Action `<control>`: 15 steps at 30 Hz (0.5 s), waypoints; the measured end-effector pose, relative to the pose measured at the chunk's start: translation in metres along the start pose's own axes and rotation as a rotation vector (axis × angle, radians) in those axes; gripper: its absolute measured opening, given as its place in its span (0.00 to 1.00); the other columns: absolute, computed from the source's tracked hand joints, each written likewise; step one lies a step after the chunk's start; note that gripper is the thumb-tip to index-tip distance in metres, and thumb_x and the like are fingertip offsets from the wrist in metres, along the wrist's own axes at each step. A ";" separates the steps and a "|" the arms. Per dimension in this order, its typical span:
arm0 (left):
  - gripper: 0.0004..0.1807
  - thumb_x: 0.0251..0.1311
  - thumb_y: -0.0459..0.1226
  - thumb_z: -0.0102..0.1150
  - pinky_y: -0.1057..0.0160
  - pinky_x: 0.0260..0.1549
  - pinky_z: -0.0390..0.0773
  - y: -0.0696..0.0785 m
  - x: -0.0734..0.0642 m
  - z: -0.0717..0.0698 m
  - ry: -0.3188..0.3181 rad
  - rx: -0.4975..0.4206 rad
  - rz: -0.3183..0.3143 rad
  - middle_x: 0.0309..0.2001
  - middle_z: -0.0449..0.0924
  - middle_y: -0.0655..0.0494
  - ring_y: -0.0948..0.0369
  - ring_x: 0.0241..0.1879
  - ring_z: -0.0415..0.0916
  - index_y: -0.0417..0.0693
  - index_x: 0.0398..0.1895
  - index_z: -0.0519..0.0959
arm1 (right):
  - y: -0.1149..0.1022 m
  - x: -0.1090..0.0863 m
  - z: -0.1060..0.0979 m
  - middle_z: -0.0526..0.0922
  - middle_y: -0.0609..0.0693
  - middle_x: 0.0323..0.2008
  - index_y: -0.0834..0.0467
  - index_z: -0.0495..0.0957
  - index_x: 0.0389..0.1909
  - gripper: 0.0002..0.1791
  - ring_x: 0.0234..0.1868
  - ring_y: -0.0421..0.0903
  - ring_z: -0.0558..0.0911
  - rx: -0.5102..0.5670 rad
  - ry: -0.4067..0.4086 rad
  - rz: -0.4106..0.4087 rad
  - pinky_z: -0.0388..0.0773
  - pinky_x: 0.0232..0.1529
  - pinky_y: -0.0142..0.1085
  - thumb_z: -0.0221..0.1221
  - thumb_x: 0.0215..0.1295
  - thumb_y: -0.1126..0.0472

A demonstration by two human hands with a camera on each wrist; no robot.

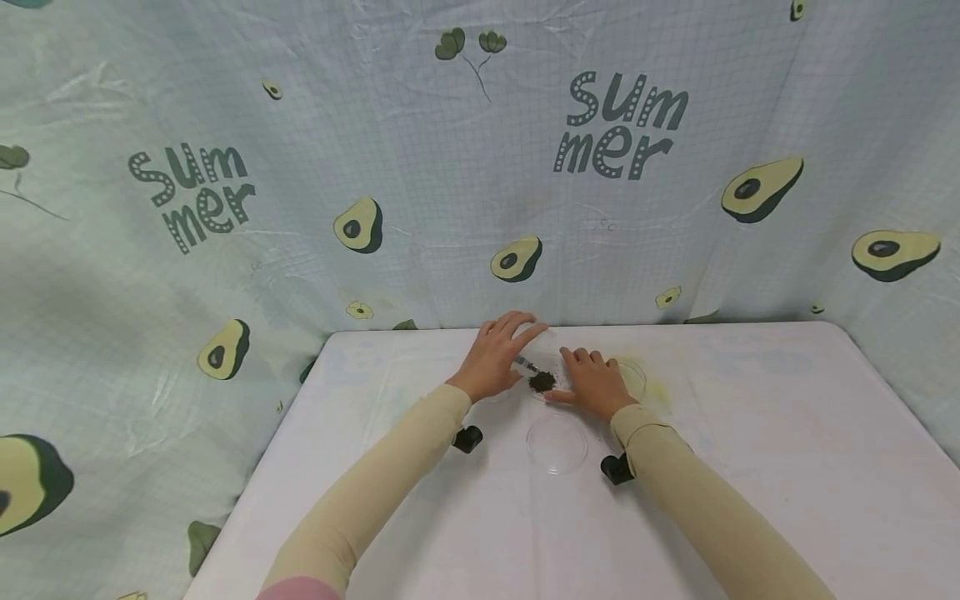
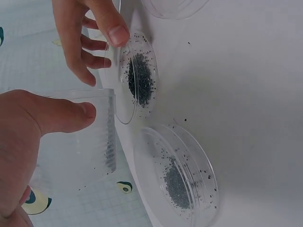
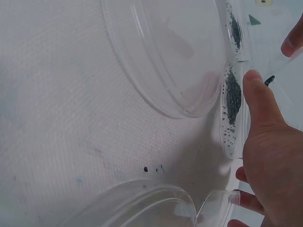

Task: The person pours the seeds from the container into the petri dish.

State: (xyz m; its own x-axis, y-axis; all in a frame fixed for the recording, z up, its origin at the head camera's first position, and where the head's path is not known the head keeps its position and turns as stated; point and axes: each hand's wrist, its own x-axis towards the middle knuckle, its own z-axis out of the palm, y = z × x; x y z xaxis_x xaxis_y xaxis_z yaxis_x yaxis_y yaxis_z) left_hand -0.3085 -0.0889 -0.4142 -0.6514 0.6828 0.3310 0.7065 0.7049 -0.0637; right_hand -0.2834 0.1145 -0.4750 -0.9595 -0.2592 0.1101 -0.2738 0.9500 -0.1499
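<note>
My left hand (image 1: 491, 358) grips a clear flat-sided plastic container (image 2: 71, 146), tilted, with dark grains along its ridged end; whether it is a bag or a box I cannot tell. My right hand (image 1: 596, 385) is close to it on the right, thumb and fingers at the edge of a clear round lid (image 2: 122, 101). That lid stands tilted beside a petri dish (image 2: 150, 106). Inside the dish lies a heap of dark grains (image 1: 542, 382). Another clear dish (image 2: 210, 172) with dark grains stands near my left hand.
Nearer to me on the white table (image 1: 480, 533) lies a clear round dish (image 1: 557, 444). A further clear dish (image 1: 633, 379) is beside my right hand. Stray grains (image 3: 146, 169) dot the tabletop. Behind hangs a curtain (image 1: 420, 167) printed with avocados.
</note>
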 end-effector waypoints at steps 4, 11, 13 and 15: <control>0.50 0.42 0.39 0.78 0.50 0.60 0.68 -0.002 -0.003 0.000 0.017 -0.040 -0.026 0.67 0.63 0.54 0.55 0.69 0.59 0.58 0.71 0.62 | 0.001 -0.001 0.001 0.74 0.61 0.58 0.59 0.63 0.69 0.51 0.57 0.61 0.74 -0.008 0.024 -0.010 0.71 0.53 0.59 0.59 0.53 0.28; 0.50 0.42 0.39 0.78 0.49 0.61 0.67 -0.006 -0.011 -0.002 0.023 -0.100 -0.081 0.67 0.63 0.53 0.55 0.69 0.59 0.57 0.71 0.61 | 0.000 -0.003 0.000 0.75 0.60 0.57 0.59 0.66 0.67 0.49 0.56 0.60 0.74 -0.037 0.072 -0.043 0.73 0.51 0.58 0.59 0.53 0.28; 0.50 0.42 0.39 0.78 0.49 0.61 0.67 -0.006 -0.013 -0.003 0.025 -0.109 -0.087 0.68 0.63 0.52 0.54 0.69 0.59 0.56 0.71 0.61 | 0.001 -0.003 0.000 0.74 0.60 0.57 0.58 0.66 0.67 0.49 0.56 0.60 0.74 -0.046 0.075 -0.043 0.73 0.51 0.58 0.59 0.53 0.28; 0.50 0.41 0.39 0.78 0.49 0.60 0.68 -0.008 -0.015 -0.005 0.032 -0.116 -0.088 0.68 0.64 0.52 0.54 0.69 0.59 0.55 0.71 0.61 | 0.001 -0.004 -0.001 0.74 0.60 0.58 0.58 0.67 0.66 0.49 0.56 0.60 0.74 -0.045 0.082 -0.044 0.73 0.51 0.58 0.59 0.53 0.28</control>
State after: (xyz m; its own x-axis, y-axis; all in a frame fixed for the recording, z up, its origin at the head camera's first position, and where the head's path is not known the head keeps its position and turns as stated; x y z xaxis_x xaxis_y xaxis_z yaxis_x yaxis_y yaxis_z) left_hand -0.3026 -0.1057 -0.4139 -0.7042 0.6115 0.3609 0.6757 0.7333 0.0759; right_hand -0.2796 0.1167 -0.4746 -0.9376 -0.2874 0.1956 -0.3105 0.9454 -0.0995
